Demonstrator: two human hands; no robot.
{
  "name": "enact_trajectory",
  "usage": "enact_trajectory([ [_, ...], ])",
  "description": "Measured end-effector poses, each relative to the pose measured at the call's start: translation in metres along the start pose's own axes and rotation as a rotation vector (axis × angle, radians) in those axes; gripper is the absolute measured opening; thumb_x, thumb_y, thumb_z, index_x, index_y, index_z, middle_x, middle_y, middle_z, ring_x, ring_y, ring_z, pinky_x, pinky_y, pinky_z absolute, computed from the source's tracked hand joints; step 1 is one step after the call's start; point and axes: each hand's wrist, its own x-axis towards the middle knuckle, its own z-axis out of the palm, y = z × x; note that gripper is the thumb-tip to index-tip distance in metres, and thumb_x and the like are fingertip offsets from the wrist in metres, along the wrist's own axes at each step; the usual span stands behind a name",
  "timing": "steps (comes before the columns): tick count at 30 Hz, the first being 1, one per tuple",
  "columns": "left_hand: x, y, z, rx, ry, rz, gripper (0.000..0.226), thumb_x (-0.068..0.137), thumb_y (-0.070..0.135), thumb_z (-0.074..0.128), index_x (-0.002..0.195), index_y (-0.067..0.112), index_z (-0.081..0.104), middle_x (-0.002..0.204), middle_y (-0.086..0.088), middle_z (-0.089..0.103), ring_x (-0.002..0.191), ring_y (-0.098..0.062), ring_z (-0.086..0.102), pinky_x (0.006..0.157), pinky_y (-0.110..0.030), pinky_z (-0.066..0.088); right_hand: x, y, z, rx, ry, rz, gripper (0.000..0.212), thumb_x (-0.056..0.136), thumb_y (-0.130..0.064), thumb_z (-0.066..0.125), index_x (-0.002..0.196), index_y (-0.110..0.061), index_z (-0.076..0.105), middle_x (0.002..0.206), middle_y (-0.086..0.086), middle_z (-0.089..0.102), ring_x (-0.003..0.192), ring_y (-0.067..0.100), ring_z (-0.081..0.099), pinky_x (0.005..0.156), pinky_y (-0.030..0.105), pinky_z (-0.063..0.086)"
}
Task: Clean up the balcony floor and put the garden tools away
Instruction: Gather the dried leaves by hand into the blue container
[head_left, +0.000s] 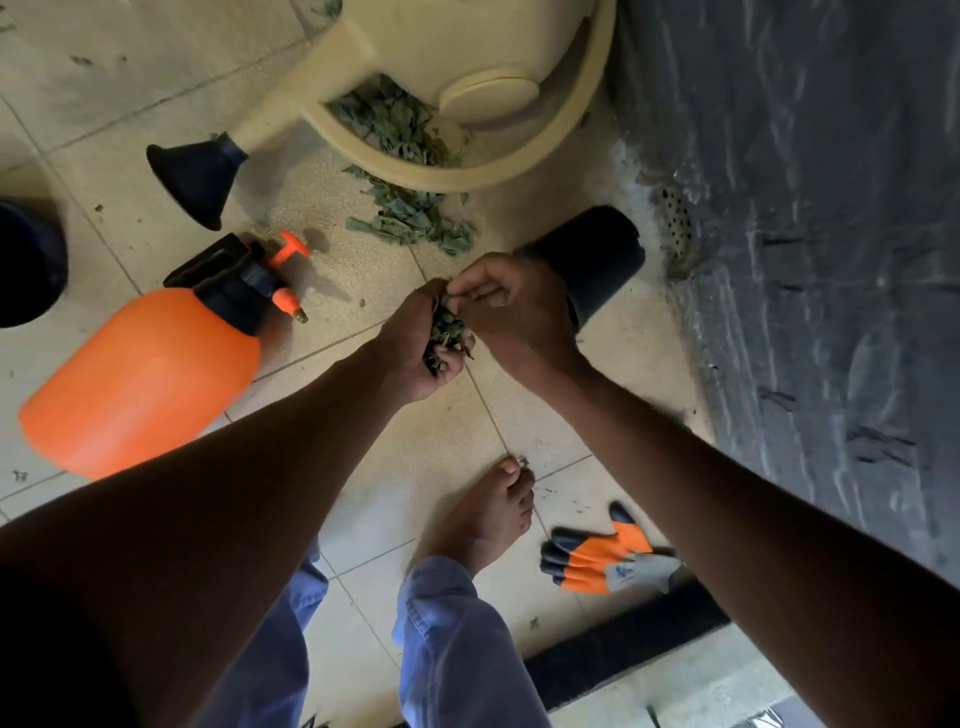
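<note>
My left hand (410, 343) is cupped palm up and holds a clump of dry green leaves (444, 335). My right hand (511, 312) pinches at the top of that clump, fingers curled over it. More dry leaves (415, 221) lie in a pile on the tiled floor just beyond my hands, and others sit under the handle of a cream watering can (441, 93). An orange pressure sprayer (150, 364) lies on its side to the left. A black plastic pot (592, 260) lies tipped over behind my right hand.
Orange, black and grey garden gloves (602, 564) lie on the floor by my bare foot (488, 514). A dark wall (821, 234) runs along the right, with a floor drain (675, 223) at its base. A dark round object (26, 260) sits at the left edge.
</note>
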Motion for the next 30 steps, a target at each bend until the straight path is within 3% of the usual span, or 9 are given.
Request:
enact_trajectory([
  [4,-0.001,-0.002,-0.003,-0.013,-0.023,0.048,0.041,0.101,0.035,0.046,0.07,0.023,0.071,0.066,0.01,0.061,0.048,-0.002,0.051,0.039,-0.011,0.033,-0.006,0.007,0.013,-0.091,0.09,-0.015,0.013,0.083,-0.003,0.072,0.089,-0.014,0.079,0.08,-0.008,0.075,0.077,0.001,0.068,0.071,0.013,0.051],
  [9,0.003,-0.006,-0.004,-0.102,-0.018,0.12,0.043,0.1,0.044,0.057,0.065,0.023,0.07,0.066,0.006,0.064,0.064,-0.008,0.058,0.057,-0.019,0.045,-0.009,0.002,0.023,-0.234,0.03,-0.147,0.016,0.088,-0.006,0.061,0.087,-0.01,0.076,0.074,-0.001,0.073,0.069,0.014,0.069,0.069,0.042,0.057],
  [13,0.007,-0.001,-0.004,-0.115,0.03,0.147,0.05,0.102,0.035,0.056,0.054,0.023,0.065,0.054,0.007,0.058,0.047,-0.004,0.049,0.046,-0.015,0.034,0.0,0.0,0.02,-0.342,-0.024,-0.164,0.021,0.089,-0.01,0.053,0.09,-0.014,0.074,0.079,0.0,0.073,0.074,0.017,0.069,0.065,0.041,0.057],
  [18,0.008,0.006,0.009,-0.126,0.018,0.13,0.046,0.099,0.022,0.059,0.053,0.021,0.065,0.054,0.007,0.056,0.037,-0.002,0.044,0.037,-0.011,0.027,0.009,-0.01,0.004,-0.467,0.142,-0.327,0.022,0.087,-0.002,0.064,0.107,-0.013,0.067,0.106,0.006,0.063,0.089,0.018,0.063,0.069,0.031,0.055],
  [21,0.008,0.01,0.016,-0.17,0.009,0.103,0.025,0.095,0.02,0.063,0.07,0.02,0.062,0.062,0.004,0.056,0.043,-0.005,0.048,0.032,-0.012,0.028,0.028,-0.016,-0.016,-0.531,0.343,-0.386,0.014,0.089,-0.006,0.059,0.097,-0.011,0.068,0.095,0.003,0.064,0.08,0.014,0.059,0.061,0.018,0.044],
  [23,0.01,0.013,0.017,-0.167,0.023,0.093,0.018,0.093,0.02,0.068,0.08,0.021,0.056,0.064,0.002,0.053,0.046,-0.006,0.049,0.031,-0.013,0.028,0.051,-0.014,-0.036,-0.582,0.464,-0.295,0.014,0.086,-0.005,0.058,0.093,-0.011,0.069,0.091,0.002,0.063,0.082,0.017,0.057,0.06,0.016,0.033],
  [25,0.012,0.015,0.017,-0.142,0.042,0.091,0.02,0.092,0.02,0.07,0.081,0.021,0.053,0.062,0.002,0.052,0.046,-0.007,0.049,0.031,-0.013,0.028,0.078,-0.006,-0.057,-0.683,0.452,-0.13,0.022,0.087,-0.005,0.058,0.106,-0.01,0.069,0.107,0.01,0.065,0.099,0.026,0.06,0.066,0.025,0.043],
  [27,0.011,0.016,0.016,-0.129,0.038,0.086,0.02,0.092,0.02,0.07,0.083,0.021,0.053,0.061,0.002,0.052,0.047,-0.007,0.049,0.031,-0.013,0.028,0.106,0.005,-0.073,-0.809,0.325,0.072,0.039,0.092,-0.009,0.056,0.13,-0.012,0.061,0.136,0.015,0.056,0.123,0.033,0.053,0.085,0.037,0.05],
  [30,0.014,0.017,0.01,-0.106,0.04,0.082,0.013,0.092,0.019,0.07,0.089,0.021,0.058,0.06,0.001,0.056,0.05,-0.007,0.049,0.031,-0.013,0.028,0.137,0.029,-0.084,-0.879,0.127,0.128,0.062,0.097,-0.015,0.052,0.156,-0.02,0.037,0.163,0.015,0.027,0.145,0.037,0.033,0.114,0.041,0.036],
])
